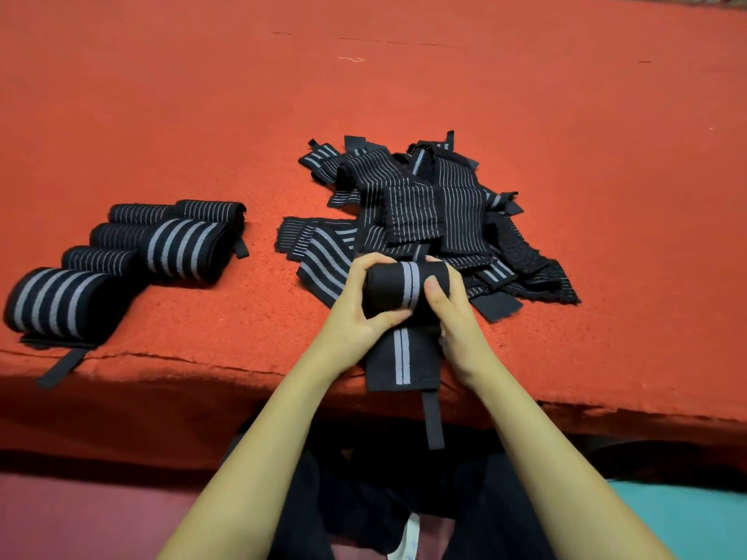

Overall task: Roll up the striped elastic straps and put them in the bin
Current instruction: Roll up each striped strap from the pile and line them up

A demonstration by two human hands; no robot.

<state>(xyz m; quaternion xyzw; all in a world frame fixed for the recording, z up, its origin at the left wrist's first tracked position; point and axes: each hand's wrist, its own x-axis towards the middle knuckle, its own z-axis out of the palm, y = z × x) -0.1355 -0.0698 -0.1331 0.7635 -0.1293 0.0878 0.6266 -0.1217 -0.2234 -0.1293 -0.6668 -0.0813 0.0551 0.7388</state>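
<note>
red felt-covered surface [404, 74], fills most of the view. near edge runs across the lower part of the frame, frayed along a line.

below the edge: person's lap in dark clothing [364, 499], with a teal patch [687, 519] to the right of it.

loose pile of unrolled straps [428, 212] at centre of the surface. black elastic with grey stripes, some wide-striped, some thin-striped, lying crossed over one another.

finished rolls [133, 252] well apart from the pile, to its left. six as far as i can count, packed side by side and touching. two carry wide stripes, the rest thin ones. thin black tabs stick out from two of them.

strap being rolled [404, 291] sits at the near edge of the pile, between both hands. upper part is a tight roll with a double grey stripe round it. unrolled tail [400, 357] runs flat toward the person and over the edge. narrow black tab [432, 422] hangs from its end.

left grip [355, 313]: bare hand, fingers curled over the roll's left end, thumb under it, clasping it.

right grip [452, 313]: bare hand, wrapped round the roll's right end, thumb lying on the front.

pale thread [351, 58] on the far part of the surface.
</note>
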